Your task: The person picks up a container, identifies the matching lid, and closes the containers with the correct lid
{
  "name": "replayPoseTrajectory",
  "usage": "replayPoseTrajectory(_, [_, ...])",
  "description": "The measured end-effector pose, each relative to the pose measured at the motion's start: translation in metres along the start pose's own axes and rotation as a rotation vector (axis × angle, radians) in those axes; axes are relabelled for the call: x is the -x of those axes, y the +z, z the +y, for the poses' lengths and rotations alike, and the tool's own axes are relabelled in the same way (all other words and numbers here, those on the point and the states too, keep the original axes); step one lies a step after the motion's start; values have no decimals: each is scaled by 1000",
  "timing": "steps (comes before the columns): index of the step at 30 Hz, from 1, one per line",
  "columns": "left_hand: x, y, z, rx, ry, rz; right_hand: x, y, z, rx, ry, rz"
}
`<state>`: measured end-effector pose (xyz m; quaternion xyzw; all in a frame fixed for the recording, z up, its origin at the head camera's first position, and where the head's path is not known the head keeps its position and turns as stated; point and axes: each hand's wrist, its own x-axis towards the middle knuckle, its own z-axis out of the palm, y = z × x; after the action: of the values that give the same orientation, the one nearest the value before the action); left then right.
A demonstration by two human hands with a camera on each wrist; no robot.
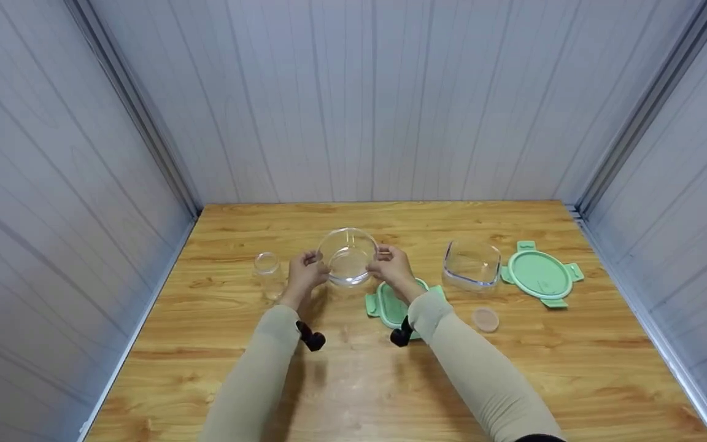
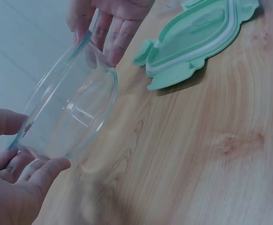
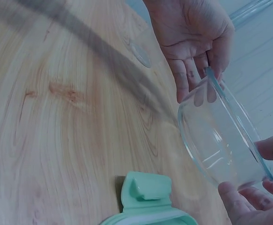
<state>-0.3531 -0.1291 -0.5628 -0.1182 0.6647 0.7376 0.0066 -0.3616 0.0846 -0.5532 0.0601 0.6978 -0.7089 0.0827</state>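
A round clear glass bowl is held up over the table between both hands. My left hand grips its left side, thumb on the rim and fingers along the outer wall. On the opposite side my right hand pinches the rim the same way. In the left wrist view the glass bowl is seen side-on, above the wood surface. Beneath my right forearm lies a green lid with clip flaps, partly hidden by the wrist. A clear glass jar stands just left of my left hand.
On the right stand a square clear glass container and, beyond it, a round green lid with its flaps spread. A small pale round lid lies in front of the container. Panelled walls enclose the wooden table at the back and sides.
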Motion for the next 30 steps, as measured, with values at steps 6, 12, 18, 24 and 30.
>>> replayPoseTrajectory(6, [4,0,5,14,-38,-23,7,-8,-8,11,1,-17])
replayPoseTrajectory(12, [8,3,4,-11,-34,-59,12,-17,-12,44,7,-31])
replayPoseTrajectory(18, [15,5,5,-27,-29,-114,16,-24,-12,80,1,-18])
replayPoseTrajectory(24, [21,10,7,-100,-18,-122,19,-30,-14,92,1,-9])
replayPoseTrajectory(30, [28,16,6,-108,0,-119,24,-37,-16,124,20,11])
